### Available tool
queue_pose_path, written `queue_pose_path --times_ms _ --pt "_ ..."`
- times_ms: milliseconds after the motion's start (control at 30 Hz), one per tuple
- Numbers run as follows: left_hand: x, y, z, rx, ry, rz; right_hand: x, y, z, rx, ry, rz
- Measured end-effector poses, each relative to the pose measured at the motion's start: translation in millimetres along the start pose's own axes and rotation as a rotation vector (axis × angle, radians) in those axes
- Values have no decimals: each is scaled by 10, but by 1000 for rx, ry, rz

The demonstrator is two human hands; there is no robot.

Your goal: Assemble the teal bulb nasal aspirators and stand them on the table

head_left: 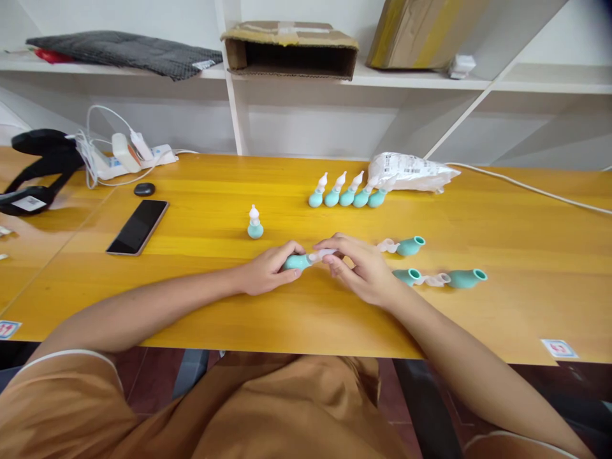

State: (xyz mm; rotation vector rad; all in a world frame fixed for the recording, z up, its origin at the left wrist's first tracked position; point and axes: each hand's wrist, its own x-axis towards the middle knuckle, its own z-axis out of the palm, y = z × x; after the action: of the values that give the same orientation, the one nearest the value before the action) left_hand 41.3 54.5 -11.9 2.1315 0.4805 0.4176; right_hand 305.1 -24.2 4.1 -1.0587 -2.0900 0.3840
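Note:
In front of me, my left hand (265, 271) is closed round the teal bulb of a nasal aspirator (297, 262), which lies nearly level. My right hand (363, 264) pinches the clear tip at its other end between thumb and fingers. Bulb and tip meet in one line; how firmly they are joined I cannot tell. One assembled aspirator (255, 229) stands upright beyond my left hand. Farther back, several assembled ones (347, 196) form a row. To the right lie loose teal bulbs (467, 278) with open mouths and clear tip pieces (436, 280), some partly hidden by my right hand.
A phone (138, 227) and a small black case (144, 189) lie at left, near a power strip (162, 156) with cables and a black strapped device (43, 166). A white plastic package (406, 172) sits at the back. Shelves hold cardboard boxes (291, 35).

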Motion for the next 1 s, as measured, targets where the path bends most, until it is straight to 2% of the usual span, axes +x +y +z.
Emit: queue_pose_path --times_ms 300,500,633,733,833,900,1000 --pt "35 -34 58 80 8 -50 -39 24 78 222 65 190" --pt "42 -55 78 52 11 -51 50 -59 -45 57 211 60" --pt "36 -68 90 13 -4 -49 186 -184 -273 -34 305 101" --pt "35 -84 111 77 -47 -15 428 -251 -516 -213 329 165" --pt "38 -118 149 204 -64 67 809 -193 -686 -474 296 153" --pt "39 -146 176 269 -62 166 1097 -90 -699 -595 158 169" --pt "37 -177 208 339 -63 287 1487 81 -574 -735 -9 290"
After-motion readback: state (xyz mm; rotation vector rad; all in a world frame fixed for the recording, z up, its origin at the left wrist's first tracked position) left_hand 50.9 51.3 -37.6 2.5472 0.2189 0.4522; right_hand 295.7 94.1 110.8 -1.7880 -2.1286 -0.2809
